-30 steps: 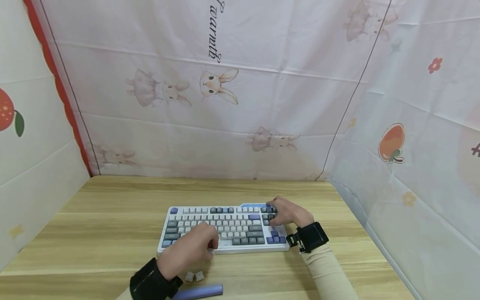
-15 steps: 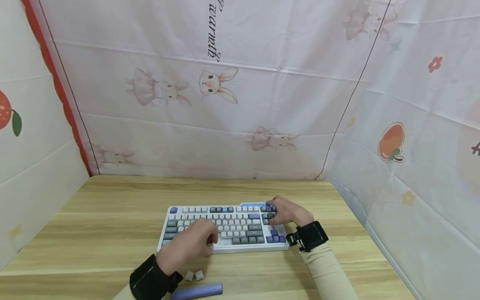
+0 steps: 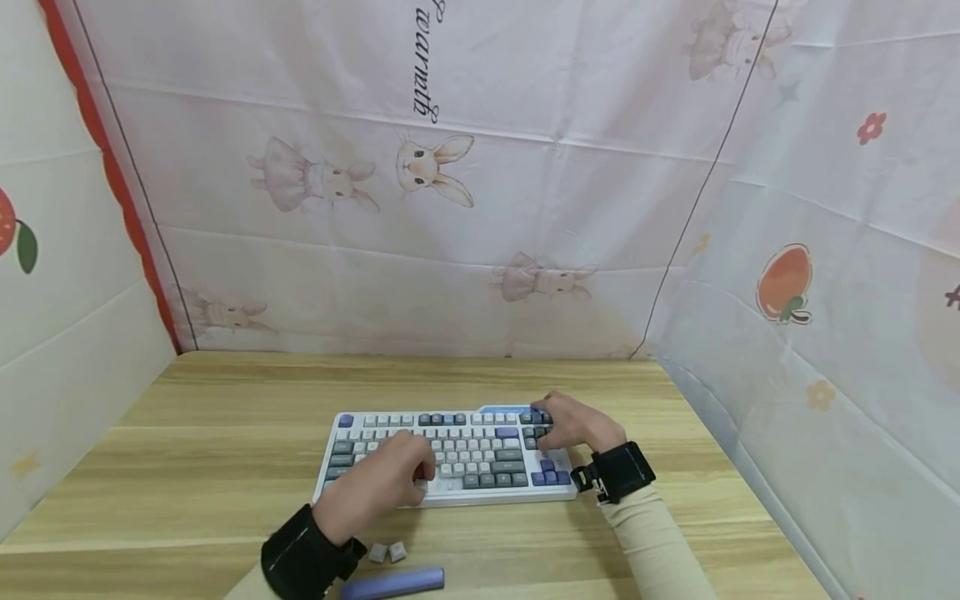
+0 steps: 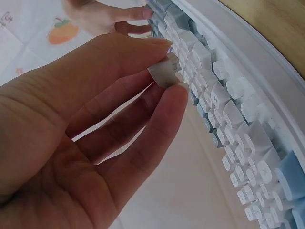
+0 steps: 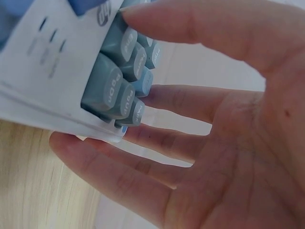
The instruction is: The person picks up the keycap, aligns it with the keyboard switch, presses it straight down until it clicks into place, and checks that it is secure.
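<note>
My left hand is over the front edge of a white mechanical keyboard. Between thumb and forefinger it pinches a small grey-white keycap, held right beside the front row in the left wrist view. Along that row, several switch spots show without caps. At the keyboard's right end, my right hand holds the board. In the right wrist view its thumb presses on the End key, and its other fingers lie along the back and side edges.
Two loose light keycaps lie on the wooden table in front of the keyboard. Nearer still is a long purple spacebar keycap, close to the left wrist's black strap. Printed cloth hangs behind and at both sides.
My left hand has shifted slightly forward and up over the keyboard's front edge, still pinching the keycap. My right hand stays at the right end.
</note>
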A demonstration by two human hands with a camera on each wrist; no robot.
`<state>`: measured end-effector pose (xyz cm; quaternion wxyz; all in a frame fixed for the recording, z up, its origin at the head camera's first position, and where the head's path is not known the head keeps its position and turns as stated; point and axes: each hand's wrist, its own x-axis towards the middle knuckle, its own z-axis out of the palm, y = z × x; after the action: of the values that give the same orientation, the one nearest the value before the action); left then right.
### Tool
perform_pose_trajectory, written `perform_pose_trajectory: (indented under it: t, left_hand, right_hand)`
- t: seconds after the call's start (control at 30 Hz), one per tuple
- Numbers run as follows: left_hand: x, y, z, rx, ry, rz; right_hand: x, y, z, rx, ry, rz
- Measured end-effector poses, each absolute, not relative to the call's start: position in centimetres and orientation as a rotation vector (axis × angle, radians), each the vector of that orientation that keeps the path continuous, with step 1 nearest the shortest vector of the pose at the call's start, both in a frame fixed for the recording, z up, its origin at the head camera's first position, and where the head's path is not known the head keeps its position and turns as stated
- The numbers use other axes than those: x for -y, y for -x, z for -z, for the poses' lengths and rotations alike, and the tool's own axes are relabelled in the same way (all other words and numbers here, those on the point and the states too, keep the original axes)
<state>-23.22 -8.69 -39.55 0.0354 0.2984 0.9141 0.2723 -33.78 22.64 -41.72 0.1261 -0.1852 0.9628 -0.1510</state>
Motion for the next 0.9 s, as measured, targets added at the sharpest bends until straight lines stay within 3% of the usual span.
perform_pose_trajectory:
  t: [0.4, 0.9]
  left_hand:
    - [8.78, 23.73, 39.50, -2.808, -1.011, -0.862]
    - [8.52, 24.02, 39.50, -2.813, -0.906, -0.846]
  right_hand:
    - [-22.80, 33.83, 41.92, -2.803, 0.548, 0.456]
    - [-22.77, 33.97, 41.99, -2.815, 0.579, 0.448]
